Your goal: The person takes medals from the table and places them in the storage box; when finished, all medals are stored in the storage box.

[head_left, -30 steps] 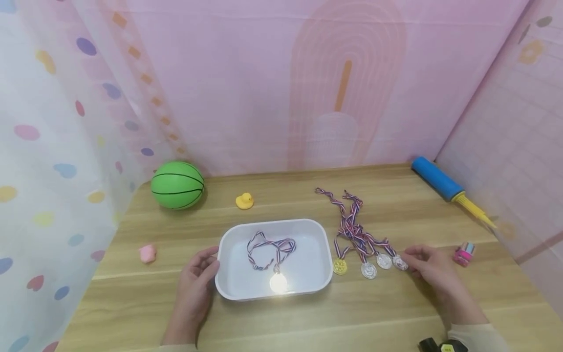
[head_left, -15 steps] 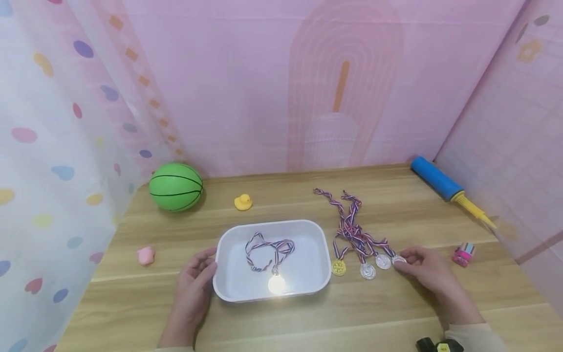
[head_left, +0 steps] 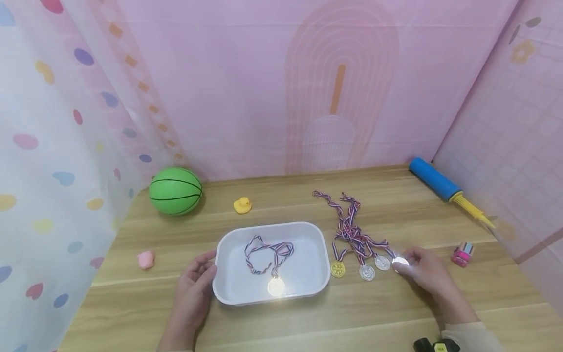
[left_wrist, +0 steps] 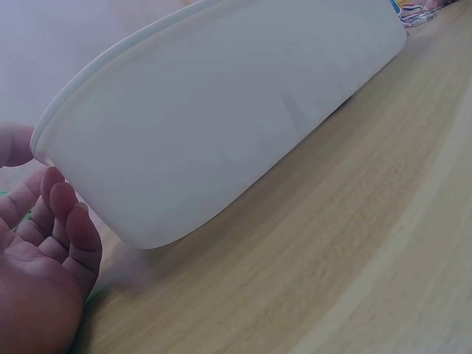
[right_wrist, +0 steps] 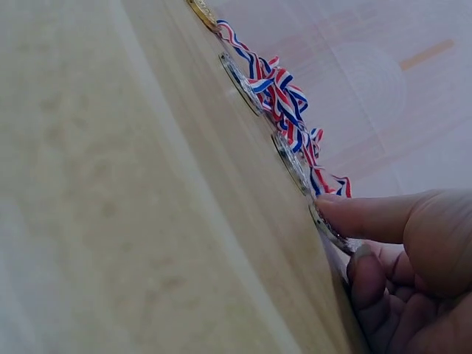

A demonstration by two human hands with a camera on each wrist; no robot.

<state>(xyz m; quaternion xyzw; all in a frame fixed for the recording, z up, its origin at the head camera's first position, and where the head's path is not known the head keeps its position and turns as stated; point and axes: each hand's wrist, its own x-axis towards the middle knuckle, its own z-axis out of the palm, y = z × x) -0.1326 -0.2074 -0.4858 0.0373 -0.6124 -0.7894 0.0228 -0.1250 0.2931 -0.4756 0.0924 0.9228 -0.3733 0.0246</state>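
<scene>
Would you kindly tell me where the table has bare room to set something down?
The table is bare on the near side of the white tray; also between the yellow duck and tangled ribbons, and between the ribbons and blue pump. It is crowded right of the tray, where four medals lie close together and the right hand pinches one.

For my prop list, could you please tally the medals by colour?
Gold medal beside the tray: 1
Silver medals on the table, the rightmost one pinched by the right hand: 3
Glare-washed medal in the white tray, colour uncertain: 1
Total: 5
</scene>
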